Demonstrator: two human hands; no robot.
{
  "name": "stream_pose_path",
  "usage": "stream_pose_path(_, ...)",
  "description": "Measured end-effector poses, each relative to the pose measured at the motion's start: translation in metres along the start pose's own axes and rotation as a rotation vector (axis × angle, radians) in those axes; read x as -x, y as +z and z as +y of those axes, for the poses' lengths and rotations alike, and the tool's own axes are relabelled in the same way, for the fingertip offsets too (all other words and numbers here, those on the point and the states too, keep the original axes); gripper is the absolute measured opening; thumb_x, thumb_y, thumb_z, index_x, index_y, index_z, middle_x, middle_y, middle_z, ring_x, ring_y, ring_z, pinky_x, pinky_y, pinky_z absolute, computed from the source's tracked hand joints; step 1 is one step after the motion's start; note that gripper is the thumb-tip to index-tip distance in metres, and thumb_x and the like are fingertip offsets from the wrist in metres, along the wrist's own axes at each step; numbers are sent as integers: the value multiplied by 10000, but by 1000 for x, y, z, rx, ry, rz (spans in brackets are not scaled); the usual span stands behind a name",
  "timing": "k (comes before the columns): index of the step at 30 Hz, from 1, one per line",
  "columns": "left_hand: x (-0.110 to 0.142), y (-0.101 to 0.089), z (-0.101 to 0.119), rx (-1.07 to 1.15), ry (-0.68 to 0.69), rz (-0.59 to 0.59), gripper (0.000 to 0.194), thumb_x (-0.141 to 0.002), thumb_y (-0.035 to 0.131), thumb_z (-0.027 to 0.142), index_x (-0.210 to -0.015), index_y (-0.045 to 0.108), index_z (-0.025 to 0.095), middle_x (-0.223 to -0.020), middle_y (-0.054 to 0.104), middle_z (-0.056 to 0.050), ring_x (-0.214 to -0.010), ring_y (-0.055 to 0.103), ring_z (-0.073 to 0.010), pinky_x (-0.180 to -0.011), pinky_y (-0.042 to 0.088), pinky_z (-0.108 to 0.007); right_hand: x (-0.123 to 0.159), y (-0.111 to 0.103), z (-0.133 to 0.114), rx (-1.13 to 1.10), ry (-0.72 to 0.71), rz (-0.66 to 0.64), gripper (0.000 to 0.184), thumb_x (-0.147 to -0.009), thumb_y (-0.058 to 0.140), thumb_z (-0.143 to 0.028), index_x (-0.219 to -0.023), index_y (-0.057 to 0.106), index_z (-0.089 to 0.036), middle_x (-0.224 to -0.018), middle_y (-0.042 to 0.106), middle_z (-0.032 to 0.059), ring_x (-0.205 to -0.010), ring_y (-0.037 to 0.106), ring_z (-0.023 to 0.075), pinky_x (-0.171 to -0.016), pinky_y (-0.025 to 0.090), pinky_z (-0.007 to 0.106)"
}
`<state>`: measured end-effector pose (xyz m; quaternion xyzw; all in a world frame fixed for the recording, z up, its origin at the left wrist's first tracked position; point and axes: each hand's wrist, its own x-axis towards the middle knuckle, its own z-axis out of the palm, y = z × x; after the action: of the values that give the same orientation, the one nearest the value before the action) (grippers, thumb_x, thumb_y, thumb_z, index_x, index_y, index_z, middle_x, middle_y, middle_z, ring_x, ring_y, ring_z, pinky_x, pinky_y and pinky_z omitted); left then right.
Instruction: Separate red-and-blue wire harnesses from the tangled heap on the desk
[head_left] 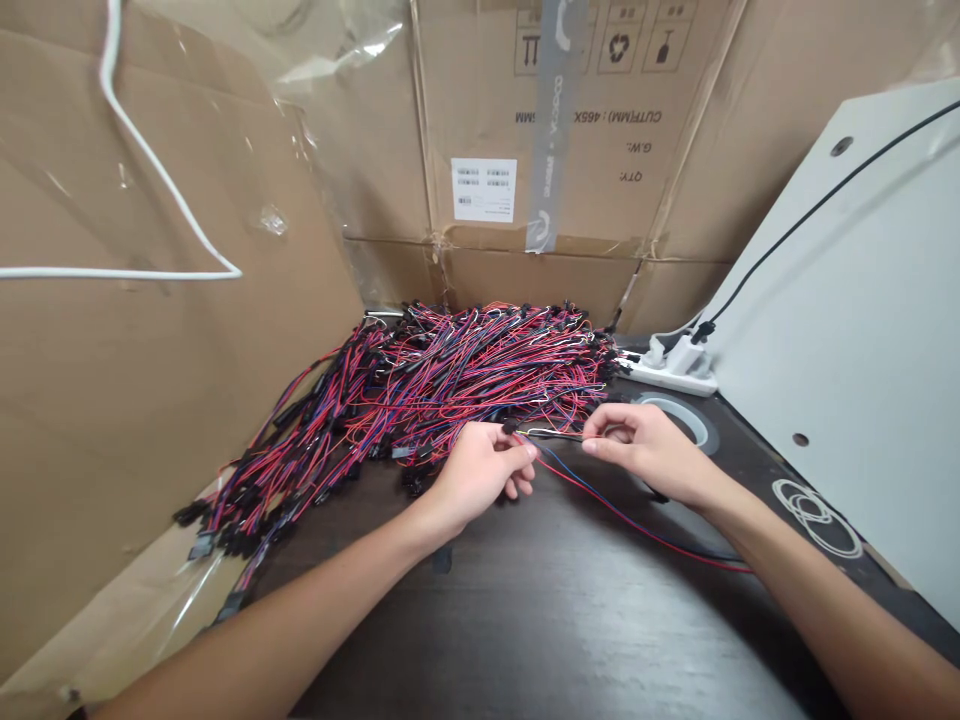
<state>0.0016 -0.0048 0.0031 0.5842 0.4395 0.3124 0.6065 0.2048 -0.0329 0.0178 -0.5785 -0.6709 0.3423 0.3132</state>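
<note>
Pinching wires (559,433), left hand (480,467), right hand (651,450); wire heap (480,365) behind

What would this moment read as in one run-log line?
left hand: holds connector | right hand: holds wires | beyond: wire pile | far right: power strip
</note>
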Motion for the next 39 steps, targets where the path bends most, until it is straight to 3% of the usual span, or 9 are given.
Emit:
stream_pose_path(6, 0, -1, 1, 68, -2, -19, 132, -763, 599, 165, -649, 603, 99, -543, 597, -13, -427, 555, -91, -416, 419, -189, 0, 2, 2, -23, -11, -68, 192, -723, 619, -342, -705, 560, -160, -575, 477, -35, -505, 390, 87, -478, 301, 213)
stream_pose_path(12, 2, -1, 4, 213, -62, -92, 128, -736, 624, 188, -652, 586, 98, -559, 591, -15, -455, 563, -91, -424, 414, -182, -1, 6, 1, -62, 4, -137, 179, -696, 635, -295, -684, 515, -163, -563, 411, -62, -499, 326, 70, -469, 252, 205)
stream_pose_path(28, -1, -2, 2, 218, 63, 5, 160, -704, 687, 225, -728, 582, 106, -661, 633, -41, -568, 614, -123, -461, 474, -203, 2, 10, -3, -25, -1, -262, 126, -721, 592, -268, -695, 528, -162, -594, 454, -47, -544, 375, 90, -516, 307, 215)
stream_pose_path(39, 1, -3, 3, 314, 67, -21, 181, -696, 719, 200, -693, 569, 99, -697, 659, -59, -626, 655, -143, -493, 516, -202, 3, 6, -3, 26, 8, -354, 167, -754, 579, -294, -734, 641, -140, -617, 495, -22, -539, 391, 92, -498, 312, 212)
